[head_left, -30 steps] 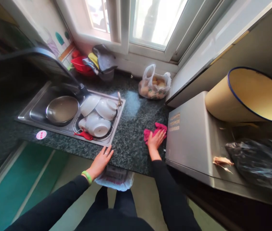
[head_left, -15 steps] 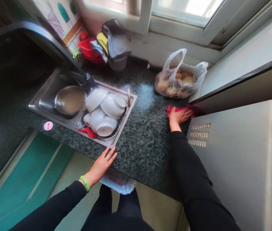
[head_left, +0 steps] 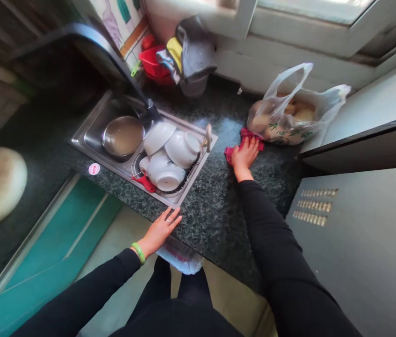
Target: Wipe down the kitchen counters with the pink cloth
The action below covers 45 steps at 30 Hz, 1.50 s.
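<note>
Under my right hand [head_left: 244, 157] is a crumpled dark-red cloth [head_left: 230, 152], pressed against the dark speckled countertop [head_left: 205, 224] just in front of a plastic bag of potatoes [head_left: 282, 124]. The fingers lie over the cloth and keep hold of it. My left hand [head_left: 158, 230], with a ring and a green bangle on that arm, rests at the counter's front edge by the sink corner. Its fingers are spread and hold nothing. White bowls [head_left: 183, 149] are stacked upside down in the right side of the steel sink [head_left: 192, 189], beside a red-handled utensil [head_left: 144, 183].
A metal pot of cloudy liquid [head_left: 123, 135] sits in the left basin, with the dark faucet [head_left: 152, 110] behind. At the back are a red basket [head_left: 155, 61] and a grey container [head_left: 194, 85] draped with cloths. A grey metal cabinet [head_left: 366, 243] stands right.
My right hand has slid the cloth left, away from the grey cabinet, to in front of the potato bag. The left hand stays at the counter edge. The view has turned slightly left.
</note>
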Each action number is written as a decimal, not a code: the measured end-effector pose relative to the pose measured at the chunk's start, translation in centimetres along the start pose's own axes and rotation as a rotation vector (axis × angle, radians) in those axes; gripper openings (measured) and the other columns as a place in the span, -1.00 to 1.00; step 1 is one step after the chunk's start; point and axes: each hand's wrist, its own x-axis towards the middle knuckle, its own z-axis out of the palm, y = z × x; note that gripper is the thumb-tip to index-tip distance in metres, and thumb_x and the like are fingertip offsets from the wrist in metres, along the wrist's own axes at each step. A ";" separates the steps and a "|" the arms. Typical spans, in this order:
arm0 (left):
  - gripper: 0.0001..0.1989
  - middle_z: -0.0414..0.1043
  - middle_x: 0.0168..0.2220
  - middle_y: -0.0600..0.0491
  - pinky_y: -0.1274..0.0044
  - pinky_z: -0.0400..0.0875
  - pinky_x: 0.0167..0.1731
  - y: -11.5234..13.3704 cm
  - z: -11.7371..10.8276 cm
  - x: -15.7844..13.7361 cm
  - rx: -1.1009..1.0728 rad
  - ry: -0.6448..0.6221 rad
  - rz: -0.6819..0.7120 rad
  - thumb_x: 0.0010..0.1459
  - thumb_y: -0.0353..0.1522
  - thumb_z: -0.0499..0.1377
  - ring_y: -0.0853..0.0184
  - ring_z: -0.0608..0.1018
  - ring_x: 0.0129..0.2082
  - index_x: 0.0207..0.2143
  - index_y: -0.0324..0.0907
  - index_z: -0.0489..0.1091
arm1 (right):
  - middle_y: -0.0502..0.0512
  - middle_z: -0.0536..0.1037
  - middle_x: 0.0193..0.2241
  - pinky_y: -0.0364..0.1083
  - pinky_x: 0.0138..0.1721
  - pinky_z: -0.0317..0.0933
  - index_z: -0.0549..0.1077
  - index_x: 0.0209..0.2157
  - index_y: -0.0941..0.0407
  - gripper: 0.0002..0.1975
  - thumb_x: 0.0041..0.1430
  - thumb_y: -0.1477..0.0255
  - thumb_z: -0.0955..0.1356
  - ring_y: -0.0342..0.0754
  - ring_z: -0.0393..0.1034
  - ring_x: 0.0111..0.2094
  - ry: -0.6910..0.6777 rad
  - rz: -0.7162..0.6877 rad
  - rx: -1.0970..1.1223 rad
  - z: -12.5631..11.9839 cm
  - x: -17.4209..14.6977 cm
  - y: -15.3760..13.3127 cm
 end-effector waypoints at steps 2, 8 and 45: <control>-0.28 0.03 0.51 -0.03 0.23 0.31 0.36 0.1 -0.3 0.0 -0.011 -0.027 -0.012 0.22 -0.67 0.01 0.11 0.08 0.52 0.39 -0.08 0.26 | 0.40 0.13 0.44 0.31 0.41 -0.12 0.27 0.36 0.26 -0.42 0.34 0.49 0.24 0.13 -0.19 0.48 -0.052 -0.068 0.033 0.9 -1.6 -2.0; -0.31 0.12 0.48 -0.06 0.24 0.38 0.32 0.1 -1.1 0.1 -0.017 -0.025 0.000 0.22 -0.66 0.02 0.11 0.16 0.49 0.36 -0.12 0.30 | 0.26 0.27 0.40 0.19 0.42 -0.01 0.36 0.32 0.15 -0.48 0.37 0.50 0.21 0.07 -0.07 0.47 -0.269 -0.386 0.098 -2.1 -16.1 -2.6; 0.13 -0.17 0.52 -0.39 0.05 0.01 0.43 0.5 -1.6 3.3 -0.068 0.049 0.250 -0.06 -0.45 0.40 -0.04 -0.03 0.53 0.49 -0.24 -0.10 | 0.30 0.39 0.33 0.29 0.27 0.24 0.38 0.31 0.07 -0.45 0.35 0.47 0.14 0.20 0.18 0.40 -0.023 -0.148 0.043 -4.9 -41.9 2.6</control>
